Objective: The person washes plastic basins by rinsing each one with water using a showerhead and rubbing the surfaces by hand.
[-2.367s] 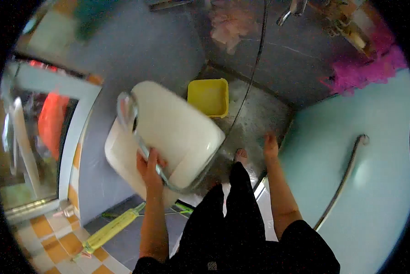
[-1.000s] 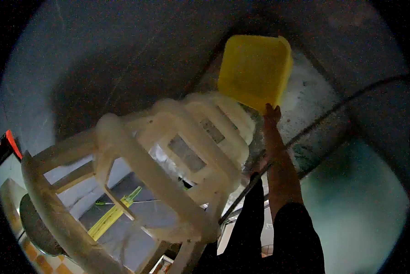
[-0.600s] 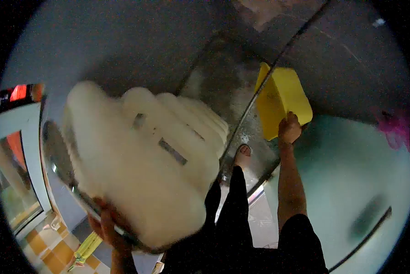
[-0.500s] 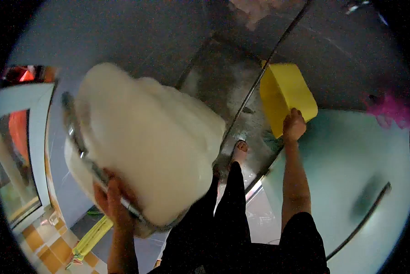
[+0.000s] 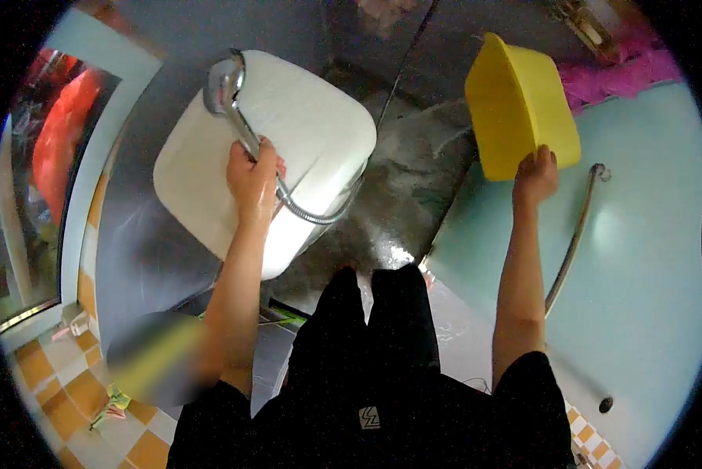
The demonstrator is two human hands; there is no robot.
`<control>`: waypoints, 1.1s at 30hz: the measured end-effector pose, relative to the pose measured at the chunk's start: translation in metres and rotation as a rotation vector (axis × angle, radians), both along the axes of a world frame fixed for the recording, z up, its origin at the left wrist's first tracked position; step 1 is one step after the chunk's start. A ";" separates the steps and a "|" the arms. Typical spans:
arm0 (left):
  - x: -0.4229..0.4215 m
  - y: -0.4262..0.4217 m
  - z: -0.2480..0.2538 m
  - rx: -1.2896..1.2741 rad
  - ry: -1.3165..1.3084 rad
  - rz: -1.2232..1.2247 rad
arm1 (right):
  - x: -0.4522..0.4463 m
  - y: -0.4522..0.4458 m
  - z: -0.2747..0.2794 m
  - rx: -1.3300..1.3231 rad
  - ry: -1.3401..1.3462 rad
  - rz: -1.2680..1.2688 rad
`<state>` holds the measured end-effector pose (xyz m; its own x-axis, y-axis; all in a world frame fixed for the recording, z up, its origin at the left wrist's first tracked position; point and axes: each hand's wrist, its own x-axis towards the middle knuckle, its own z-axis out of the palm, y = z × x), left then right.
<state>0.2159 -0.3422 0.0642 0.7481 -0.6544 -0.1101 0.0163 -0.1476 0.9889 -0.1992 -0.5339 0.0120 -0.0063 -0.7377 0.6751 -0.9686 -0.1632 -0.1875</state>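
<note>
My left hand [image 5: 253, 180] is wrapped around the handle of a chrome shower head [image 5: 224, 86]. The metal hose [image 5: 312, 216] curves from it over a large white round-cornered object [image 5: 312, 102], which looks like a plastic tub; its exact kind is unclear. The hand is in front of this white object, and I cannot tell whether it touches it. My right hand [image 5: 536, 173] grips the lower rim of a yellow plastic bin [image 5: 554, 102], held tilted with its inner side facing left.
Wet grey floor [image 5: 413, 168] lies between the hands. A frosted glass panel [image 5: 640, 203] with a bar handle [image 5: 574, 246] stands at right, with pink mesh [image 5: 621, 74] above. On the left are a framed door [image 5: 93, 59], a red bag [image 5: 65, 148] and orange-white tiles [image 5: 85, 391].
The shower head has moved up and right with my left hand. The white object sits higher in view, now showing its squared shape. My right hand has raised the yellow bin rightward. The view has shifted.
</note>
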 end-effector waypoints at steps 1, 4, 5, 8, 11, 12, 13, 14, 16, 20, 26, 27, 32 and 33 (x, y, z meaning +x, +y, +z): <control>-0.002 -0.004 -0.005 -0.016 -0.011 -0.016 | -0.005 0.011 0.000 0.031 -0.058 -0.029; 0.018 -0.004 -0.010 -0.077 -0.023 -0.041 | 0.015 0.052 0.021 -0.051 -0.179 -0.018; 0.020 -0.005 -0.010 -0.080 -0.015 -0.053 | 0.020 0.065 0.019 -0.098 -0.213 -0.002; 0.023 0.000 -0.010 -0.107 -0.049 -0.099 | 0.021 0.105 0.012 0.125 -0.364 -0.051; 0.006 0.008 0.013 -0.021 -0.197 -0.031 | 0.024 0.146 0.004 0.326 -0.577 -0.064; -0.008 0.012 0.022 -0.013 -0.269 -0.004 | 0.019 0.154 -0.008 0.340 -0.651 0.014; -0.026 0.016 0.029 0.006 -0.339 0.032 | 0.015 0.162 -0.018 0.368 -0.722 0.098; -0.045 0.019 0.032 0.036 -0.409 0.066 | 0.008 0.170 -0.029 0.390 -0.768 0.162; -0.087 0.024 0.030 0.034 -0.520 0.096 | 0.004 0.189 -0.035 0.421 -0.843 0.274; -0.184 0.057 0.032 0.138 -0.576 0.128 | -0.011 0.226 -0.011 0.714 -1.038 0.351; -0.286 0.131 0.008 0.458 -0.769 -0.104 | -0.034 0.280 0.002 0.978 -1.378 0.373; -0.295 0.144 0.000 0.492 -0.818 -0.127 | -0.040 0.290 0.001 1.019 -1.415 0.405; -0.336 0.191 -0.041 0.828 -0.988 -0.237 | -0.077 0.317 -0.017 1.098 -1.473 0.471; -0.342 0.200 -0.042 0.913 -0.993 -0.251 | -0.081 0.319 -0.020 1.104 -1.459 0.485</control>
